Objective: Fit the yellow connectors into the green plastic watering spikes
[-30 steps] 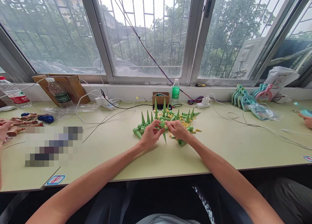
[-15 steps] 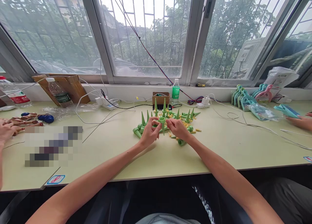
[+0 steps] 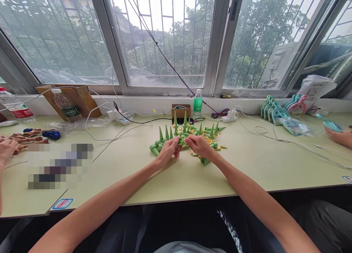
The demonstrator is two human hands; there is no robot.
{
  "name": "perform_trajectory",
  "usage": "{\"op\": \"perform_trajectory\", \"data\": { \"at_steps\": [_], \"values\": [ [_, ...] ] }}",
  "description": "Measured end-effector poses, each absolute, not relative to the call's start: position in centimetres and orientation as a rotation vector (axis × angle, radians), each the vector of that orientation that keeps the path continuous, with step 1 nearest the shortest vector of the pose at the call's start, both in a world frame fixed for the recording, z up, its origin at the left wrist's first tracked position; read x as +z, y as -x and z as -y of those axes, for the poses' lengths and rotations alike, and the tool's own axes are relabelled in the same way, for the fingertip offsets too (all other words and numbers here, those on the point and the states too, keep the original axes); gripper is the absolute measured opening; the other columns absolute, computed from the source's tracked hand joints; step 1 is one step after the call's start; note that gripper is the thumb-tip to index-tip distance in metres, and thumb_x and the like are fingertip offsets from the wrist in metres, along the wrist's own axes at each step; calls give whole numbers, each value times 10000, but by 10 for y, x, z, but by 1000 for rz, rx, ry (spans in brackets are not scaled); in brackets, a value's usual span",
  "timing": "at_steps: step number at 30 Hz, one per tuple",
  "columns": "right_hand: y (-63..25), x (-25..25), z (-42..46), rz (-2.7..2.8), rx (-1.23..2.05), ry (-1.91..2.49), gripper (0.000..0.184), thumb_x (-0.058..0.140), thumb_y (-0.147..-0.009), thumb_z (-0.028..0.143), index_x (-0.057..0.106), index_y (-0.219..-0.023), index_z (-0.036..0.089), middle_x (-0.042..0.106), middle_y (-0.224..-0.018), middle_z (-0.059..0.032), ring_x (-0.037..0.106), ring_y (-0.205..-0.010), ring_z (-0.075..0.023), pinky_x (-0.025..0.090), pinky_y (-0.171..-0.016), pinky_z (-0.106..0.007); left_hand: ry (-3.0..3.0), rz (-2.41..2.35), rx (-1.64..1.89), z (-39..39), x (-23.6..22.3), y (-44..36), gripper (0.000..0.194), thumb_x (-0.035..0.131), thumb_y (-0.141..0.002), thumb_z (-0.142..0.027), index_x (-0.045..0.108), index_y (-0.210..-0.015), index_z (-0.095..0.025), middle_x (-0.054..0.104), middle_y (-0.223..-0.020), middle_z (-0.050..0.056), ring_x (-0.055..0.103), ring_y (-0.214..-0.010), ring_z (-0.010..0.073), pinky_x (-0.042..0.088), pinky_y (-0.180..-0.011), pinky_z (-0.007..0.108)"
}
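Held in my left hand (image 3: 168, 150) is a green plastic watering spike (image 3: 181, 139), its open end tilted toward my right hand. My right hand (image 3: 200, 145) is pinched close against that open end; whatever lies between its fingertips is too small to make out. Behind both hands several green spikes (image 3: 185, 121) stand point up. Another green cone (image 3: 154, 149) lies left of my left hand. Small yellow pieces (image 3: 223, 147) are scattered to the right, and a green hollow part (image 3: 204, 160) lies below my right hand.
A green-labelled bottle (image 3: 198, 103) and a small cardboard box (image 3: 181, 110) stand by the window. Cables and a power strip (image 3: 121, 116) run along the back. Teal hangers (image 3: 271, 110) are at right. Other people's hands show at left (image 3: 7, 150) and right (image 3: 337, 136).
My left hand has turned the green spike from upright to tilted, mouth toward my right hand. The right fingertips have moved slightly left to its rim. At right, another person's hand moved a teal item.
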State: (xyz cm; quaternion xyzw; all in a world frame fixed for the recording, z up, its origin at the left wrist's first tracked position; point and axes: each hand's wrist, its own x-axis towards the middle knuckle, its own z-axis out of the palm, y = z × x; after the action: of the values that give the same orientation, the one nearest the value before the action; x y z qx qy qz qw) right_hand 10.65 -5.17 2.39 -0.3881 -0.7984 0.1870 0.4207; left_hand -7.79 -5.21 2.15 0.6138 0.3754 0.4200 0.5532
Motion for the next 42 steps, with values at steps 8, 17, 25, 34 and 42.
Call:
{"op": "perform_trajectory", "data": {
  "at_steps": [8,17,25,34,42],
  "values": [
    [-106,25,53,1998,479,963,438,395,-968,475,438,-639,189,403,-524,45,342,-518,-100,283,-540,-243,-1385,-871,947,49,18,79,557,481,-831,-689,538,-752,-140,614,-674,45,497,-397,95,381,-367,235],
    [-106,27,54,2019,473,961,435,380,-967,473,430,-636,194,419,-515,37,351,-518,-104,305,-538,-243,-1332,-881,904,46,16,78,532,507,-829,-658,569,-760,-134,626,-671,58,497,-398,97,378,-376,230],
    [-106,26,53,2021,469,982,421,381,-968,468,450,-656,194,423,-510,39,358,-516,-107,303,-543,-244,-1327,-842,893,46,17,79,470,539,-841,-610,557,-821,-141,635,-716,59,497,-399,89,360,-357,218],
    [-107,26,53,2023,477,970,418,372,-968,474,417,-653,203,431,-523,33,363,-518,-113,303,-540,-250,-1329,-834,876,46,18,79,474,556,-829,-617,538,-815,-143,642,-701,62,486,-386,88,363,-365,229],
    [-107,24,51,2014,470,973,427,366,-975,474,382,-644,204,407,-520,36,356,-518,-111,288,-541,-252,-1302,-820,872,46,16,80,433,604,-813,-582,539,-830,-154,592,-606,18,493,-401,95,338,-360,212]
  ]
}}
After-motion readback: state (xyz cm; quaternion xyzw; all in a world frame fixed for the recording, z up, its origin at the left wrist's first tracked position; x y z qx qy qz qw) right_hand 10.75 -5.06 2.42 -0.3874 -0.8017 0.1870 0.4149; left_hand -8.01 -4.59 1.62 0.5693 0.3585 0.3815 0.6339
